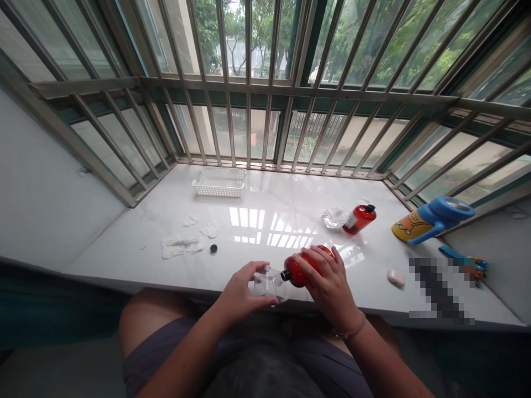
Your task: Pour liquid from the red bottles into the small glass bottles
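Dark clothing (pixel 265 371) and a pair of grey-purple shorts (pixel 160 354) fill the foreground of the head view, with the knees at the edge of a glossy white counter (pixel 269 213). Just above that edge, the left hand (pixel 244 287) holds a clear container (pixel 267 284) between thumb and fingers. The right hand (pixel 326 279) is wrapped around a red bottle (pixel 301 270), tipped on its side, its dark neck at the container's mouth; whether they touch cannot be told. Left on the surface: a black cap (pixel 213 249), crumpled tissue (pixel 182 247) and, farther back, a white basket (pixel 219 185). Right: a second red bottle (pixel 359 219), leaning, beside a clear dish (pixel 333 218); a blue-and-yellow flask (pixel 433 219), tilted; a small pale block (pixel 396 278); and a pixelated patch (pixel 440 290). Window light reflects from the glossy top. Metal bars (pixel 249 122) span the windows on three sides, with trees (pixel 257 33) outside; a plain pale wall (pixel 53 182) closes the left.
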Action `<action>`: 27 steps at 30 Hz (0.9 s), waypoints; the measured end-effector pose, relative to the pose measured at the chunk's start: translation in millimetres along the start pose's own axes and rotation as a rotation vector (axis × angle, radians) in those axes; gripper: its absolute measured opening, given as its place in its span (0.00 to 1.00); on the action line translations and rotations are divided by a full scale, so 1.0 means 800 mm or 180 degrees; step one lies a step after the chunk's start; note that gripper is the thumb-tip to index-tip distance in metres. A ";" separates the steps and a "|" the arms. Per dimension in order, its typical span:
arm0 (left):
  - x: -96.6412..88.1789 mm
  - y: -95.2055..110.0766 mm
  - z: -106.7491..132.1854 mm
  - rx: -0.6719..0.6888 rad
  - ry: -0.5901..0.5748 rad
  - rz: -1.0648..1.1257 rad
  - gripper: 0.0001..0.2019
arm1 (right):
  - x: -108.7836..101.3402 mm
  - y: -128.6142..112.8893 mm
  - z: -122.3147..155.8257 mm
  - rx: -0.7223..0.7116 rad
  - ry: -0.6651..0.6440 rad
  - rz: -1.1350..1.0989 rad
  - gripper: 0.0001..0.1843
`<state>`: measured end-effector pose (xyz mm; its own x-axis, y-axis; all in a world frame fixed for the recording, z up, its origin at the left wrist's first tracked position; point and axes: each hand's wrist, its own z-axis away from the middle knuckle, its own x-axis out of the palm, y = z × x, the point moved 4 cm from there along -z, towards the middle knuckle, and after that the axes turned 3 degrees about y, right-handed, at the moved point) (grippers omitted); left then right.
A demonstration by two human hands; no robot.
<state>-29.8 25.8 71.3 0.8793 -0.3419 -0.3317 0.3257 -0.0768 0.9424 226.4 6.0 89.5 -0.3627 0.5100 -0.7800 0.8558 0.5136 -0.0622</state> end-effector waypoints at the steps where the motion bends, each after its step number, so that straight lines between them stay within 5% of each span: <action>1: 0.001 -0.001 0.000 -0.0010 -0.0008 0.0026 0.39 | -0.001 0.000 -0.001 -0.0010 -0.0016 0.0021 0.37; 27: 0.004 -0.014 -0.001 -0.0007 0.0008 0.0304 0.39 | -0.015 -0.013 -0.017 -0.0088 0.0006 0.0160 0.40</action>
<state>-30.3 26.2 59.6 0.9072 -0.3452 -0.2404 0.2410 -0.0420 0.9696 217.0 3.9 108.3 -0.3202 0.5369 -0.7805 0.8624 0.5061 -0.0056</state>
